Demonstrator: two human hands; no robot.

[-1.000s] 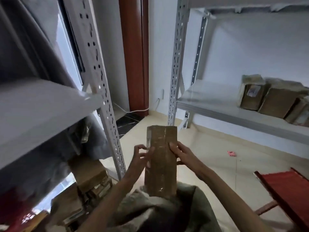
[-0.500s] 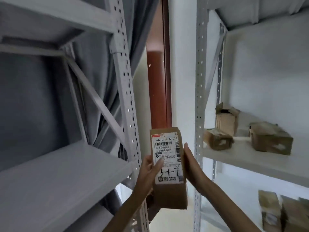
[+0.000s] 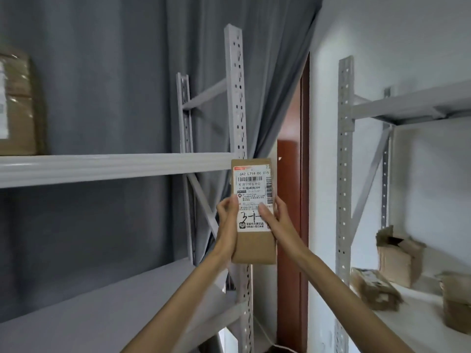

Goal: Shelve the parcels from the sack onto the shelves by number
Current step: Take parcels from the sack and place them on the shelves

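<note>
Parcels: five in view, one held parcel [image 3: 253, 212], one box [image 3: 17, 103] on the left rack's upper shelf [image 3: 114, 166], three boxes [image 3: 397, 256] on the right shelf [image 3: 420, 324].
Held parcel: upright between both hands, label facing the camera, in front of the left rack's post [image 3: 235, 93].
Left hand [image 3: 226, 220]: grips the left edge, thumb on the label.
Right hand [image 3: 276, 220]: grips the right edge, thumb across the handwritten number.
Arms: both raised forward.

Brown cardboard parcel [image 3: 253, 247], white label [image 3: 253, 200] striped with black barcodes and black handwriting. Behind the parcel, a grey curtain [image 3: 114, 85]; pale grey punched shelf uprights [image 3: 237, 98]; reddish-brown door [image 3: 290, 225] beside it, white wall [image 3: 382, 34].
</note>
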